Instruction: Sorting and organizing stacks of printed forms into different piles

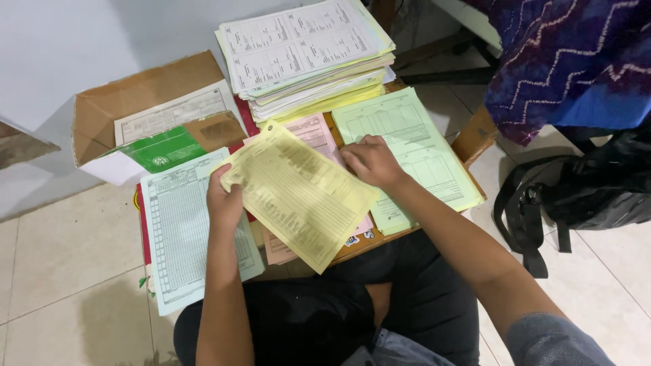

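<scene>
Partly hidden, left hand (224,200) apparently grips yellow form (298,193); right hand (371,161) touches it.
</scene>
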